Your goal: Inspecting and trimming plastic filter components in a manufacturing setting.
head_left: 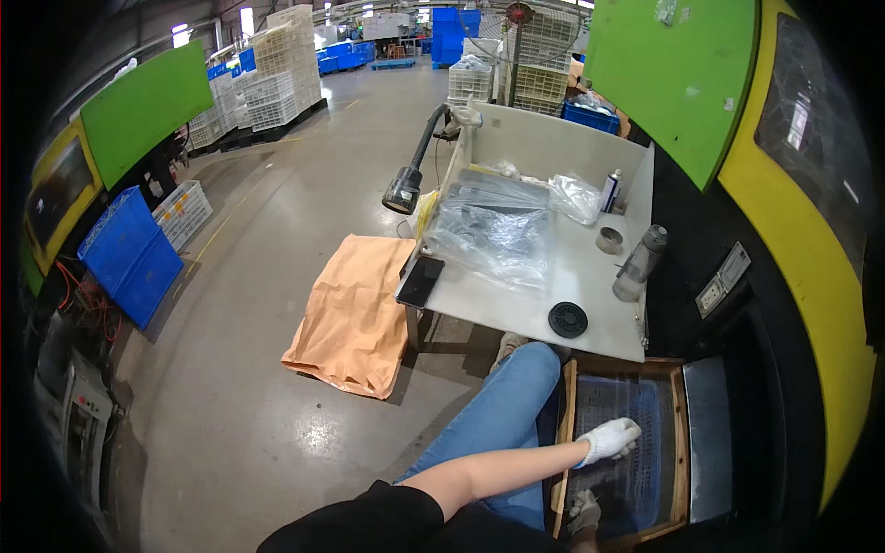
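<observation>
My left hand (610, 441), in a white knit glove, reaches across to the right over a wood-framed opening (570, 405). Its fingers are curled, and what they hold, if anything, is hidden. Lower down, near the frame's left side, is my right hand (584, 511) in a greyish glove. Those fingers are bent too, and I cannot make out anything in them. Beneath both hands a blue plastic basket (656, 433) shows inside the frame. On the table corner above lies a round black slotted part (568, 320), apart from both hands.
The pale worktable (590, 267) carries clear plastic film (489, 230), a phone (421, 282), a tape roll (609, 241), a bottle (641, 263) and a spray can (610, 191). A lamp (403, 189) overhangs its left edge. A brown paper sack (355, 313) stands beside it. Green-yellow machinery (682, 74) borders the right.
</observation>
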A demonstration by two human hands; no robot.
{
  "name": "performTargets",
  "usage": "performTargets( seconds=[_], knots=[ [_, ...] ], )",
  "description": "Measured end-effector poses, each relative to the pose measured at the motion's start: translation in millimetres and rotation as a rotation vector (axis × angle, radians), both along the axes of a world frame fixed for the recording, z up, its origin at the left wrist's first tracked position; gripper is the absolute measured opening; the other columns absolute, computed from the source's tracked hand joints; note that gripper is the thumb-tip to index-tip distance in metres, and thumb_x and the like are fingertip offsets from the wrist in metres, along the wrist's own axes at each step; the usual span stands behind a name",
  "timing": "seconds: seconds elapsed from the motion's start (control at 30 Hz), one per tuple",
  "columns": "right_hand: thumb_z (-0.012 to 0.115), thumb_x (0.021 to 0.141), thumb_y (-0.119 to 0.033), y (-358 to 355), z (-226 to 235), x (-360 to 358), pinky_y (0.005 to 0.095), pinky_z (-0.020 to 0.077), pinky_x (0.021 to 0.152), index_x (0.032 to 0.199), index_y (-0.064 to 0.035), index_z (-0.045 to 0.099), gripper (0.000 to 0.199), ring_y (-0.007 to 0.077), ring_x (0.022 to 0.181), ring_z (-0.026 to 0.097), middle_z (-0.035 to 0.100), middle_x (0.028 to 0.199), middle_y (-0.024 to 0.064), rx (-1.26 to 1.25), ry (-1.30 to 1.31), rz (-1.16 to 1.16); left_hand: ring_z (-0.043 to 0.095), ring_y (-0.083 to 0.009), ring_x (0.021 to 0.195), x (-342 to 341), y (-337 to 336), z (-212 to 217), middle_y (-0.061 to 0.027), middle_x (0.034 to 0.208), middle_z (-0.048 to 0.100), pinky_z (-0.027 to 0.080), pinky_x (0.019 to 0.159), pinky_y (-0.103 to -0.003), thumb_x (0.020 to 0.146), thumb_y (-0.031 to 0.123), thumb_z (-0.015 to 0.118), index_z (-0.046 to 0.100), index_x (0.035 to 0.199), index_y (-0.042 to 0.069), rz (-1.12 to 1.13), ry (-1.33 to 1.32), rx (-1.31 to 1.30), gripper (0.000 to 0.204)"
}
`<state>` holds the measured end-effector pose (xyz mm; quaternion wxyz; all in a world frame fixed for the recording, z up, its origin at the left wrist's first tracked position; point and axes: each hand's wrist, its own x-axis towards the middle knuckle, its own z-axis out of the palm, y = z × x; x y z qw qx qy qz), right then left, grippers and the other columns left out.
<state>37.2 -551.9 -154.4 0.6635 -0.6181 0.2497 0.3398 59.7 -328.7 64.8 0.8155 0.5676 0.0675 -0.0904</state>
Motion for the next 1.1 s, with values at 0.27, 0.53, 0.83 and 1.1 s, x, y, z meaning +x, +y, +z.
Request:
performTargets(
  seconds=[0.27,0.53,0.83,1.1],
  knots=[
    [0.054,0.091,-0.033,13.7,12.6,-11.8,0.0279,0.0294,0.036,0.081,-0.0079,0.055,0.027,0.0128,0.041,0.037,0.042,0.056,-0.0005,-0.092,-0.139,-0.025,0.055,-0.0136,0.071,-2.6,29.3,0.0,-0.0029,0.085,0.055,0.049,0.060,-0.029,0.095,0.031,0.046,0.056,0.107,0.005,-0.024,0.029,0.186,0.030],
    [0.057,0.089,-0.028,17.4,6.6,-12.6,0.0288,0.0318,0.035,0.073,-0.0065,0.055,0.027,0.0151,0.039,0.041,0.047,0.056,0.0027,-0.171,-0.172,-0.103,0.059,-0.0146,0.071,12.9,35.1,-1.8,-0.0069,0.085,0.062,0.049,0.066,-0.031,0.095,0.033,0.048,0.058,0.109,-0.001,-0.006,-0.193,0.402,0.038],
    [0.057,0.091,-0.034,12.5,33.4,-19.7,0.0292,0.0279,0.040,0.068,-0.0148,0.059,0.030,0.0121,0.041,0.038,0.044,0.052,-0.0025,-0.147,-0.135,-0.056,0.037,-0.0059,0.051,-2.8,46.0,-68.0,0.0042,0.065,0.042,0.029,0.043,-0.023,0.096,0.022,0.045,0.046,0.074,0.015,0.253,0.297,-0.389,0.023],
    [0.057,0.092,-0.036,38.7,57.7,-15.5,0.0289,0.0272,0.039,0.071,-0.0148,0.060,0.030,0.0118,0.041,0.036,0.041,0.052,-0.0025,-0.184,-0.093,-0.079,0.050,-0.0070,0.070,-10.4,52.0,-63.7,0.0011,0.086,0.053,0.045,0.063,-0.022,0.098,0.024,0.048,0.053,0.110,0.007,0.315,0.209,-0.336,0.021]
  ],
)
